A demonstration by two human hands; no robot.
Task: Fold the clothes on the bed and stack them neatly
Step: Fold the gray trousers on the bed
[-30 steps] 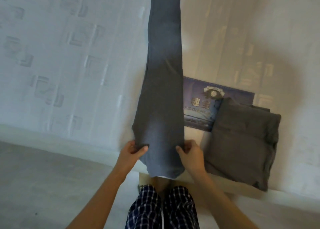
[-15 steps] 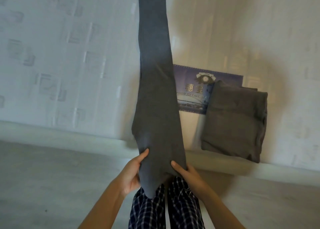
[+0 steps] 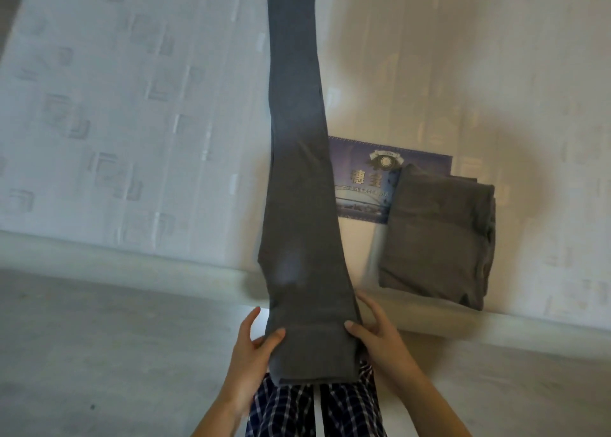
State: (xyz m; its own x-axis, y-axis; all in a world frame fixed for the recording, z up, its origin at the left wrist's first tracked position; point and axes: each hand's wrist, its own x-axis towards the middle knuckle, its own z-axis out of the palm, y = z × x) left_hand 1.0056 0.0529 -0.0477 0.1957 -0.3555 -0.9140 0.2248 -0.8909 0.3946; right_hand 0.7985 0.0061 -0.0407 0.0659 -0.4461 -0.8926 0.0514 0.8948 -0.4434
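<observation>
A long pair of grey trousers (image 3: 299, 172), folded lengthwise, lies stretched across the pale patterned mattress (image 3: 115, 122), its far cuff end near the top of the view. The waist end hangs over the bed's near edge. My left hand (image 3: 253, 354) grips the waist's left side with the thumb on top. My right hand (image 3: 373, 329) holds the right side, thumb on the cloth. A folded brownish-grey garment (image 3: 436, 231) rests to the right, near the bed's edge.
A dark blue label (image 3: 360, 182) with gold lettering shows on the mattress between the trousers and the folded garment. The mattress edge (image 3: 132, 254) runs across the view above a grey floor (image 3: 99, 354). My plaid-trousered legs (image 3: 297, 410) stand against the bed.
The trousers have slid toward me, so their far cuff end has come into view. Both hands moved down with the waist end past the bed's edge.
</observation>
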